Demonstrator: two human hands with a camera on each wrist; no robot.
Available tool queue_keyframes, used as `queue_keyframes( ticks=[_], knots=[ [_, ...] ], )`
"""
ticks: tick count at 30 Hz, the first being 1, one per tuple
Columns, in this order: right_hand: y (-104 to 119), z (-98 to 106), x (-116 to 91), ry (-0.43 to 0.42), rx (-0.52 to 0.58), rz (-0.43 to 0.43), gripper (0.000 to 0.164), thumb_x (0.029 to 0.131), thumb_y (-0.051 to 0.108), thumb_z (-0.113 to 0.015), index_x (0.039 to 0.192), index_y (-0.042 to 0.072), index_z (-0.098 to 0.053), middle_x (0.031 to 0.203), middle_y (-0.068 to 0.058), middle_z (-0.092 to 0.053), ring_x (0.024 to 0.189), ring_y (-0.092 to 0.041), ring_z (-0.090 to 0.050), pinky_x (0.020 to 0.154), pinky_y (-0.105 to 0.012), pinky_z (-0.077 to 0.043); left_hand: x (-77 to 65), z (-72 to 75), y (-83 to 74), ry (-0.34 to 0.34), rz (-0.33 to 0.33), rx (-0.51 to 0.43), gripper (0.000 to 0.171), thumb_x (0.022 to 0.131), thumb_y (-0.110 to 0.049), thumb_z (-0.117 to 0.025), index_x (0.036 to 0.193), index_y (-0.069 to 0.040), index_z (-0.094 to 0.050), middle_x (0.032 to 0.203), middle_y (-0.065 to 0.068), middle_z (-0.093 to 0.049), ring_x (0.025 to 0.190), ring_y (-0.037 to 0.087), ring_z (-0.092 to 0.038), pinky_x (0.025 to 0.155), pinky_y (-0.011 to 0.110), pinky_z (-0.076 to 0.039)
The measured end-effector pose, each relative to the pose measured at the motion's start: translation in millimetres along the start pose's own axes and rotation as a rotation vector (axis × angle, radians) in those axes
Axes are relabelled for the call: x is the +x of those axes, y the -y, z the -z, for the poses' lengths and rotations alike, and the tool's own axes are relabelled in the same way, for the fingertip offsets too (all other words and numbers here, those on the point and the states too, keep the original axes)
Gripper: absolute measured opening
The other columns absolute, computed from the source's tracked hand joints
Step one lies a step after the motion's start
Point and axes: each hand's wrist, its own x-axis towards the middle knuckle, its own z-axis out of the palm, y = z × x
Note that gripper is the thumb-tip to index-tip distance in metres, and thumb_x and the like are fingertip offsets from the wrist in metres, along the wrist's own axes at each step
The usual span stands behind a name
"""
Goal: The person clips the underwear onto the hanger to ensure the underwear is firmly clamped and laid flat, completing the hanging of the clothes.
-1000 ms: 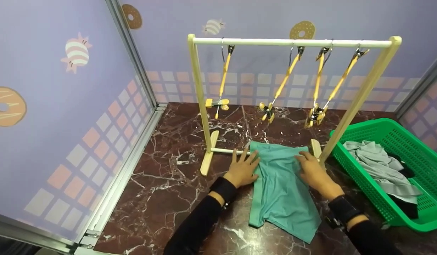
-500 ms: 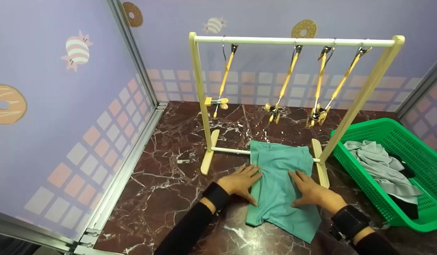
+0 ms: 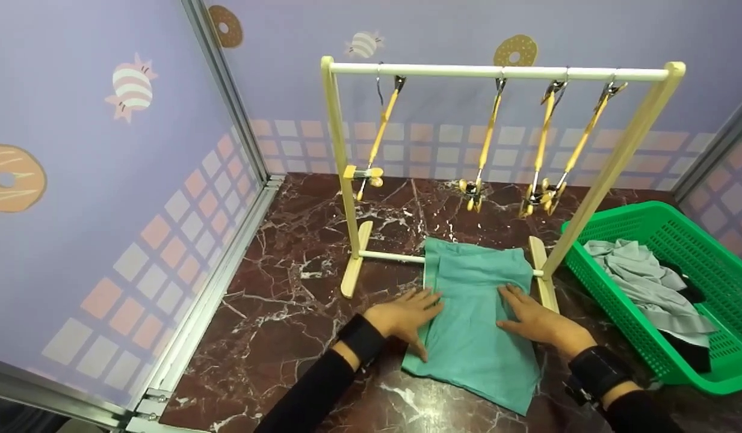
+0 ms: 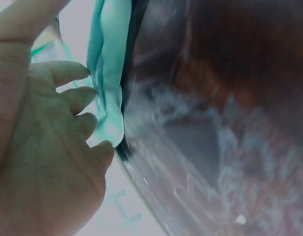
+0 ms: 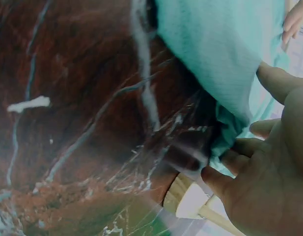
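Observation:
A teal cloth garment (image 3: 473, 337) lies spread on the dark marbled tabletop, its far end over the lower bar of a small wooden rack (image 3: 497, 72). My left hand (image 3: 401, 316) rests on its left edge with the fingers spread. On the right half, my right hand (image 3: 536, 319) lies on the cloth, fingers extended. The left wrist view has the left fingertips at a folded edge of the garment (image 4: 109, 73). In the right wrist view, the garment's edge (image 5: 210, 54) runs by the right hand (image 5: 269, 172). Some creases show between the hands.
Several yellow clip hangers (image 3: 490, 129) hang from the rack's top bar. A green plastic basket (image 3: 617, 325) at the right holds grey clothing (image 3: 641, 282) and something black. A metal-framed wall panel (image 3: 214, 288) bounds the left side.
Both hands have slid nearer over the garment. Its near left corner has spread out and the cloth lies flatter. One hanger has swung slightly to the right.

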Motion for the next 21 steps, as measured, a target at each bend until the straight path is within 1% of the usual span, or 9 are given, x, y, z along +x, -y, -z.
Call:
queue_keyframes(
  ticks=[3,7,11,14,16,18,21],
  knots=[
    [-4.5,1.9,3.6,0.007,-0.017,-0.012,0.089,0.100,0.039,-0.065,0.156,-0.011,-0.017,0.160,-0.040,-0.010,0.145,-0.059,-0.015,0.113,-0.070,-0.024,0.2,-3.2,-3.8,0.006,-0.008,-0.017,0.123,0.074,-0.066,-0.079,0.164,-0.012,-0.015,0.170,0.011,-0.002,0.157,0.027,-0.001,0.126,0.044,-0.006],
    [-8.2,6.1,8.0,0.009,-0.036,-0.011,0.088,0.100,0.038,-0.065,0.156,-0.010,-0.018,0.160,-0.039,-0.011,0.146,-0.058,-0.014,0.113,-0.069,-0.025,2.8,-5.3,-6.0,-0.012,0.012,-0.020,0.122,0.074,-0.066,-0.079,0.164,-0.013,-0.016,0.171,0.011,-0.002,0.157,0.027,-0.003,0.126,0.044,-0.008],
    [-4.0,4.0,6.6,-0.041,-0.106,0.018,0.082,0.099,0.030,-0.067,0.153,-0.014,-0.023,0.158,-0.041,-0.016,0.144,-0.058,-0.018,0.113,-0.067,-0.027,6.0,-8.2,-8.7,-0.011,0.022,-0.042,0.123,0.074,-0.068,-0.078,0.164,-0.012,-0.016,0.171,0.011,-0.001,0.157,0.028,-0.003,0.126,0.044,-0.008],
    [7.1,-1.1,0.5,-0.086,-0.154,0.022,0.079,0.098,0.028,-0.069,0.150,-0.017,-0.028,0.154,-0.044,-0.021,0.142,-0.059,-0.024,0.112,-0.067,-0.030,6.5,-9.7,-10.1,-0.005,0.029,-0.062,0.122,0.075,-0.068,-0.078,0.164,-0.012,-0.015,0.171,0.011,0.000,0.157,0.028,-0.002,0.126,0.044,-0.007],
    [16.2,-3.9,-4.3,-0.073,-0.156,0.011,0.083,0.097,0.030,-0.070,0.148,-0.019,-0.029,0.152,-0.045,-0.022,0.141,-0.060,-0.024,0.112,-0.067,-0.030,6.4,-10.0,-10.0,-0.003,0.039,-0.064,0.122,0.075,-0.068,-0.078,0.164,-0.012,-0.015,0.171,0.011,0.001,0.157,0.027,-0.002,0.126,0.044,-0.007],
    [23.1,-4.7,-7.8,-0.029,-0.133,-0.008,0.088,0.095,0.033,-0.072,0.148,-0.020,-0.027,0.153,-0.046,-0.020,0.142,-0.061,-0.022,0.113,-0.067,-0.028,6.5,-9.5,-9.4,-0.008,0.049,-0.062,0.122,0.075,-0.068,-0.077,0.164,-0.012,-0.015,0.171,0.011,0.001,0.157,0.027,-0.003,0.126,0.044,-0.007],
    [24.3,-2.0,-8.1,0.040,-0.116,-0.006,0.093,0.093,0.032,-0.076,0.148,-0.022,-0.024,0.155,-0.046,-0.015,0.144,-0.060,-0.017,0.115,-0.066,-0.025,7.0,-8.4,-8.3,-0.009,0.059,-0.066,0.123,0.074,-0.068,-0.078,0.164,-0.012,-0.015,0.171,0.011,0.001,0.157,0.027,-0.003,0.126,0.043,-0.007]
  ],
)
